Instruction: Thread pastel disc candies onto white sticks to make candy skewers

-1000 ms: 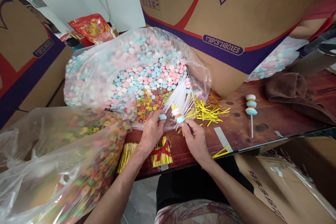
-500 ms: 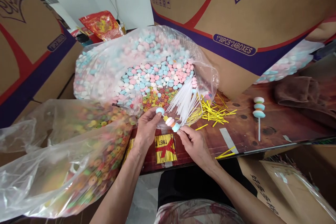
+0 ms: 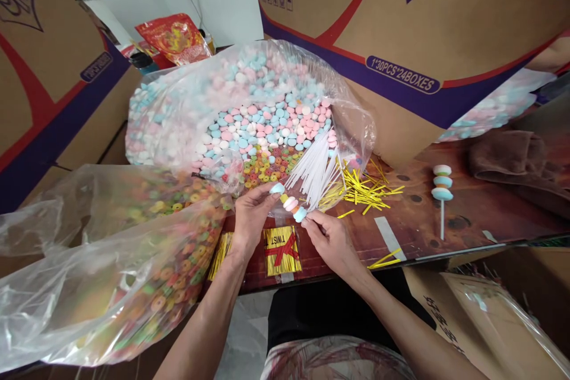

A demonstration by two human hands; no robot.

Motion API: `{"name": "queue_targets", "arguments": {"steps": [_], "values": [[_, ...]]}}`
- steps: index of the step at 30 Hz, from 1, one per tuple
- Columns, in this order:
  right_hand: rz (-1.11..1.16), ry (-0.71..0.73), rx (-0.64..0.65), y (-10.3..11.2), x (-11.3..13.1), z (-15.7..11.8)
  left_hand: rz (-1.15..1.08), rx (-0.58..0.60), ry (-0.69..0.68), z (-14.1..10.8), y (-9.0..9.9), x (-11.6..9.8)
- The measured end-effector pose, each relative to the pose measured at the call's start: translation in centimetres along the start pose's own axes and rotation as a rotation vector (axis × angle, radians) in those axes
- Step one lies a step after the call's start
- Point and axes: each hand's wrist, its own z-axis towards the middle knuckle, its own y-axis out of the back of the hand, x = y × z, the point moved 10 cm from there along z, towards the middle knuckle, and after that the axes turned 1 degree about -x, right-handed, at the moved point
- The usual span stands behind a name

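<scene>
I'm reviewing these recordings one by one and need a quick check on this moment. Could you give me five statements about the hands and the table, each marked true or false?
1. The left hand pinches a blue candy. True.
2. The right hand is empty. False: it holds the lower end of a candy skewer.
3. A second skewer lies on the table, to the right of the loose gold ties. True.
4. The white sticks stand upright in a cup. False: they lie in a loose, fanned pile.
5. The pack marked TWIST lies beyond the pastel candies. False: it lies near the table's front edge, between the forearms.
</scene>
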Motion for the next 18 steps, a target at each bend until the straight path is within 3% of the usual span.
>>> {"name": "queue_targets", "arguments": {"steps": [8, 13, 18], "values": [[0.129, -0.087, 0.065, -0.1, -0.6, 0.7, 0.232, 0.067, -0.186, -0.7, -1.1, -1.6], [0.079, -0.085, -0.007, 0.1, -0.9, 0.2, 0.141, 0.022, -0.087, -0.7, -0.9, 0.4], [0.04, -0.052, -0.062, -0.1, -0.5, -0.3, 0.162, -0.032, -0.098, -0.9, -0.8, 1.1]]}}
